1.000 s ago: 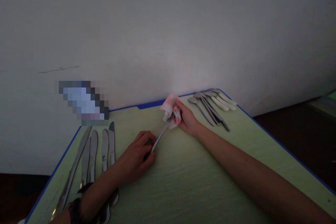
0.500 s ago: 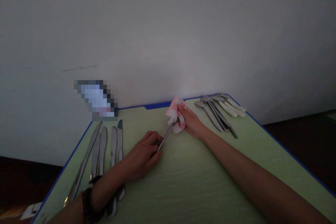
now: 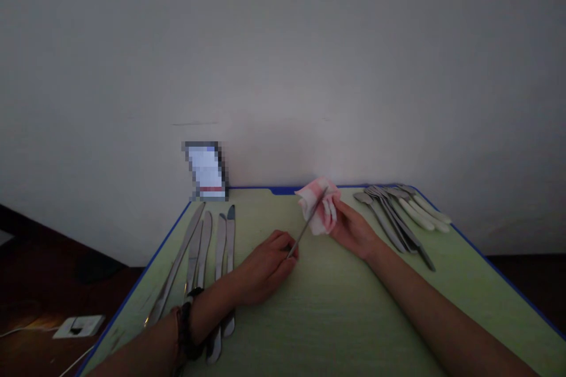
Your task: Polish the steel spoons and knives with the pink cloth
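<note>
My left hand [image 3: 269,265] is closed around the near end of a table knife [image 3: 306,225], which I see nearly edge-on. The knife slants up and away to the right, with its far end lying in front of a pink and white cloth [image 3: 328,221]. My right hand [image 3: 351,230] pinches the cloth from behind and the right side; some of its fingers are hidden by the fabric. Beneath and beyond my left forearm, several metal knives [image 3: 206,247] lie side by side on the green tabletop [image 3: 318,318].
Several spoons and other cutlery [image 3: 393,221], some with white handles [image 3: 418,215], lie at the table's far right. A propped device with a blurred bright screen [image 3: 206,171] stands at the back left. A wall [image 3: 283,70] rises behind. On the floor sits a white power strip [image 3: 79,326].
The view has shifted, so the table's contents sit further right. The cloth has spread open, and the knife's far end, wrapped before, now shows in front of it. Both hands keep their holds.
</note>
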Demonstrator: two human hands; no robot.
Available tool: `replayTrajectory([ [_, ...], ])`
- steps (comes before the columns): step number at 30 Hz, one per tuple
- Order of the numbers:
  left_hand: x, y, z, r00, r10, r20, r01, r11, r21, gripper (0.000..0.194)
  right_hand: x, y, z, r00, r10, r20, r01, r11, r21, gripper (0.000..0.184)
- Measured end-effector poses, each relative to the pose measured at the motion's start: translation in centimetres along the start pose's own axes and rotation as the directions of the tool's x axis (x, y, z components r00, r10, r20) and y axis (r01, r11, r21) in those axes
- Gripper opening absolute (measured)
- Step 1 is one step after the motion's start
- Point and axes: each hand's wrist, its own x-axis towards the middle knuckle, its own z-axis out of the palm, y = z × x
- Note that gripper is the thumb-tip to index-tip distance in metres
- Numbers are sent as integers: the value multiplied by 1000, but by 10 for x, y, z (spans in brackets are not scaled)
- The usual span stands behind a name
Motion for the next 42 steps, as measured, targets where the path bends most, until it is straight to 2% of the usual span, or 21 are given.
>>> replayTrajectory([
  [6,1,-2,3,1000,19,-6,-19,997,76,27,2,6,1,992,9,-126,-15,999,-51,9],
  [10,1,-1,2,1000,24,11,-25,993,116,24,5,6,-3,988,26,-150,-32,999,-31,10],
  [16,0,-4,5,999,36,17,-38,988,151,20,10,3,-5,975,-75,-210,85,996,37,13],
  [20,0,-6,8,1000,0,4,-1,992,129,23,3,5,3,975,-146,-165,150,989,12,18],
  [25,-1,-9,11,1000,24,-20,-23,996,87,29,-10,9,10,996,-89,-22,88,995,-44,29],
  [37,-1,-9,13,998,-49,-37,52,996,78,28,-1,6,-6,967,-180,-182,205,970,130,26],
  [39,-1,-7,12,998,-52,-36,54,996,65,30,-6,4,-6,973,-174,-153,198,968,156,26],
  [42,-2,-5,11,997,-69,-46,73,994,86,31,-14,3,-3,985,-169,-46,174,973,154,26],
])
